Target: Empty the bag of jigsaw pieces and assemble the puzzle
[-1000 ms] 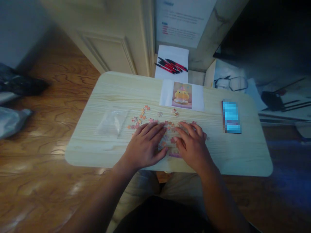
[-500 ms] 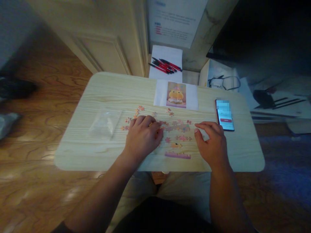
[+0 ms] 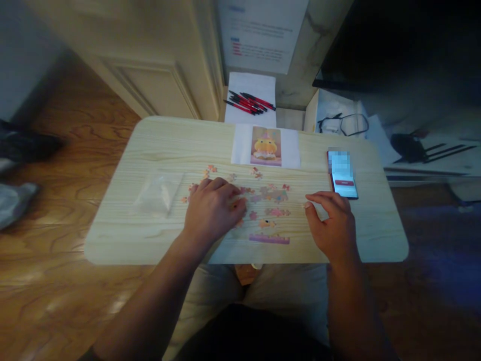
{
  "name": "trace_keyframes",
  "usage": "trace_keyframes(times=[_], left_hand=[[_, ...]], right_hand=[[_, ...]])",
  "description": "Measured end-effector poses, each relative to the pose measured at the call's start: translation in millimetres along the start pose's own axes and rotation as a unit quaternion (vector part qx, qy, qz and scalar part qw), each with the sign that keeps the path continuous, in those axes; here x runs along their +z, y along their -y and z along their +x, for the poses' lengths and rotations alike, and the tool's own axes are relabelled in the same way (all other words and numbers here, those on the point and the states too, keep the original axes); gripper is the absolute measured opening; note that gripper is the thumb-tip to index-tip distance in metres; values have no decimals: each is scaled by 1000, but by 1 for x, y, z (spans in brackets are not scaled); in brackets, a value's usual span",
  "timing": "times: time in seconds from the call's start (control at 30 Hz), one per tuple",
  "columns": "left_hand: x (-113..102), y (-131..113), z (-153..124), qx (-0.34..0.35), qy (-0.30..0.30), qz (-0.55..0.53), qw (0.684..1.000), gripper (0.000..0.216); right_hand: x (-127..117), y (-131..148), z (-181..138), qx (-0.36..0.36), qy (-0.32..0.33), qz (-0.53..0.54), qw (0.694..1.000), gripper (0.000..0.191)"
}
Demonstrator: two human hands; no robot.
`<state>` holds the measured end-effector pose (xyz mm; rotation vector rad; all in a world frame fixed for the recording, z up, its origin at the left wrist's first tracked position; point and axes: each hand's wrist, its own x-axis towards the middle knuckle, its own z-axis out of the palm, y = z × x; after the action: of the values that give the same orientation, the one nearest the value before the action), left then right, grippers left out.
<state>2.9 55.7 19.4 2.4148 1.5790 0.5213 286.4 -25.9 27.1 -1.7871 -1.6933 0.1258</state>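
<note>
Both parted since earlier: left hand (image 3: 212,210) flat on puzzle pieces (image 3: 272,196), right hand (image 3: 332,225) spread, empty, near phone (image 3: 342,173).

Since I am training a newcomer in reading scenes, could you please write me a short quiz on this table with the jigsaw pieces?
1. True or false: the right hand holds a pen.
2. Which thing lies on the table to the left of the left hand? A phone, B clear plastic bag, C glasses.
3. Fill in: the left hand lies palm down on loose ____.

Key
1. False: its fingers rest on the table, holding nothing.
2. B.
3. jigsaw pieces.
</note>
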Motion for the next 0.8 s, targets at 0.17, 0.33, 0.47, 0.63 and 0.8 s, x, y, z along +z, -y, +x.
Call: trace_keyframes(times=[0.17, 0.33, 0.47, 0.63, 0.8], left_hand=[[-1, -4, -3, 17, 4, 17, 1000, 24], [-2, -7, -6, 27, 15, 32, 999, 21], [-1, -9, -8, 21, 31, 5, 999, 12], [0, -11, -17, 33, 25, -114, 993, 10], [-3, -12, -27, 22, -10, -176, 984, 10]], right_hand=[[5, 4, -2, 2, 1, 16, 1000, 20], [14, 27, -2, -32, 72, 46, 996, 21], [30, 58, -2, -63, 149, 83, 983, 23], [54, 85, -2, -72, 168, 138, 974, 28], [64, 90, 0, -48, 159, 160, 973, 20]])
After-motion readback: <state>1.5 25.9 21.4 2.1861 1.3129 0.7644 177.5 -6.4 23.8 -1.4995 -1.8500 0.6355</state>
